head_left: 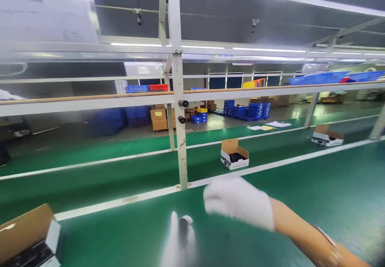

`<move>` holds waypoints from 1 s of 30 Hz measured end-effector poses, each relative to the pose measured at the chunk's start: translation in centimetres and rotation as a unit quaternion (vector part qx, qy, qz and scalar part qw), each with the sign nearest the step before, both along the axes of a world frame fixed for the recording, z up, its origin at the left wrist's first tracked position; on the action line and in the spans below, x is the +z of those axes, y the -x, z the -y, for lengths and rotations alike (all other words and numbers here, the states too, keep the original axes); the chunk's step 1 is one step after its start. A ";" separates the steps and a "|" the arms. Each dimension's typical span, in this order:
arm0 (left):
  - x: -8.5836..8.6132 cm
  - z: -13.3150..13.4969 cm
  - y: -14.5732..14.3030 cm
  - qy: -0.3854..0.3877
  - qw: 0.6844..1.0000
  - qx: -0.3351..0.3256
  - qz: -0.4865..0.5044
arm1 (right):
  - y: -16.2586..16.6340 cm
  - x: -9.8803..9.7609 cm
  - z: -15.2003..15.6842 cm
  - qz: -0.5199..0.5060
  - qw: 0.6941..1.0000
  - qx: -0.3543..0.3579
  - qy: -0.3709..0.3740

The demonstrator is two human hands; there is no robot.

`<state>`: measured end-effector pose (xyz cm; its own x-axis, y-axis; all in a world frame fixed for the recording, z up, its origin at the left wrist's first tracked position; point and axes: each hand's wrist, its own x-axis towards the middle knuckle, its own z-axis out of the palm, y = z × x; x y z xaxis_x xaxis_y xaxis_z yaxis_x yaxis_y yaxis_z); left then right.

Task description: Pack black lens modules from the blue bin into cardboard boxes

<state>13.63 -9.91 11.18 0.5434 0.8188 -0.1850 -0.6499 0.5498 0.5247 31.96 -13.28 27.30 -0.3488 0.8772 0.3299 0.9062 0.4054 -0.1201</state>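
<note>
My left hand [172,245], in a white glove, is at the bottom middle over the green work surface [120,235]. Its thumb and fingers close around a small dark object with a rounded end [183,230], too blurred to name. To the right and farther forward is my right hand [237,200], also gloved in white and smeared by motion. Its fingers look curled inward, and whatever they may hold is hidden. Just beyond it, an open white carton [240,163] with a brown inside and dark contents sits on the far green strip.
Another open carton [49,241] with black contents is at the lower left. A third carton [327,138] stands at the far right. A white metal post [181,150] and a shelf rail [240,94] rise in front. Papers [278,124] lie farther back.
</note>
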 end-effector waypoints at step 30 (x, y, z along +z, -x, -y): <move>3.4 -0.2 4.3 0.024 0.989 0.142 -0.044 | 11.4 -2.1 -1.3 -0.040 0.987 0.081 0.132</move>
